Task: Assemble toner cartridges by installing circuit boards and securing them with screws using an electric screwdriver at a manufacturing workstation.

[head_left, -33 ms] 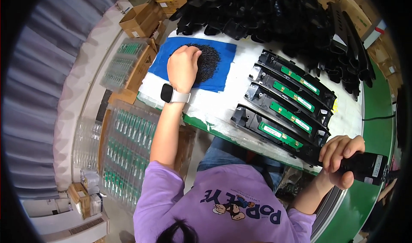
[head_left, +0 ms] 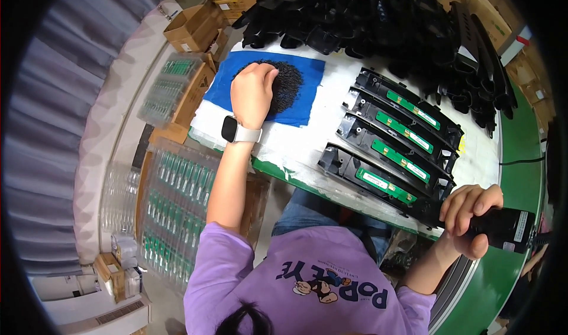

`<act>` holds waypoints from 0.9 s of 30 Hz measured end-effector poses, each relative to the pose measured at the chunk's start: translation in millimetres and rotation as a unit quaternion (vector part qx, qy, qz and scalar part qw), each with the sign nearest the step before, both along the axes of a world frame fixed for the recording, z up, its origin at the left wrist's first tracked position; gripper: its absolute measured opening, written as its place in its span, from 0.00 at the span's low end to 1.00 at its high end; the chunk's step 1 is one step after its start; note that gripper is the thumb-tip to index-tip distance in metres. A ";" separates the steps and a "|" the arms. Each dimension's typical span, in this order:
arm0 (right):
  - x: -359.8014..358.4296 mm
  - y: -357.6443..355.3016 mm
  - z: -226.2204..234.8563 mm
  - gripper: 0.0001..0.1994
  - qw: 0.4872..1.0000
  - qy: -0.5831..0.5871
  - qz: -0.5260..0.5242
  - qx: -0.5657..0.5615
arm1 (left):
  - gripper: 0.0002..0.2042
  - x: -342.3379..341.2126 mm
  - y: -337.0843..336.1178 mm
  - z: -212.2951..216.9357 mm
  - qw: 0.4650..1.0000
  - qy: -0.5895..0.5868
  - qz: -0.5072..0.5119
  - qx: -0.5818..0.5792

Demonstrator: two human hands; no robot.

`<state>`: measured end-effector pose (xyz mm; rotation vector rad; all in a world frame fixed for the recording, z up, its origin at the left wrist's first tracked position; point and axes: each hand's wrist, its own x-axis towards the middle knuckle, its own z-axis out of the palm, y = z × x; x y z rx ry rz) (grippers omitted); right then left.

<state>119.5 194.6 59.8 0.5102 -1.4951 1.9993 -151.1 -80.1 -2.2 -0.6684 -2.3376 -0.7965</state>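
My left hand (head_left: 251,95) reaches over a heap of tiny black screws (head_left: 288,86) on a blue cloth (head_left: 310,74). Its fingers are bent and pinched together at the heap; their tips are partly hidden, so whatever they hold cannot be made out. At the table's right front edge, my right hand (head_left: 470,213) wraps round a black corded electric screwdriver (head_left: 503,228), lying sideways with its narrow end leftward. That end is close to the nearest of several long black plastic housings (head_left: 333,160), laid in a row. Each housing carries a narrow green circuit board (head_left: 384,186).
Behind the row rises a large pile of black plastic housings (head_left: 355,15). Clear trays of green boards (head_left: 177,199) stand left of the table, near open cardboard boxes (head_left: 192,30). A black cable (head_left: 520,162) crosses the green surface (head_left: 503,287) at right.
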 end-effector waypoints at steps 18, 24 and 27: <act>-31.9 -12.3 37.2 0.20 0.971 0.113 0.075 -0.195 | 0.02 127.8 71.3 9.1 0.569 -0.538 -0.483 0.392; -34.6 -12.4 29.8 0.20 0.972 0.117 0.099 -0.179 | 0.04 134.8 72.9 12.8 0.610 -0.571 -0.416 0.360; -35.5 -13.1 28.1 0.20 0.970 0.116 0.116 -0.179 | 0.04 135.8 73.3 11.3 0.622 -0.546 -0.431 0.360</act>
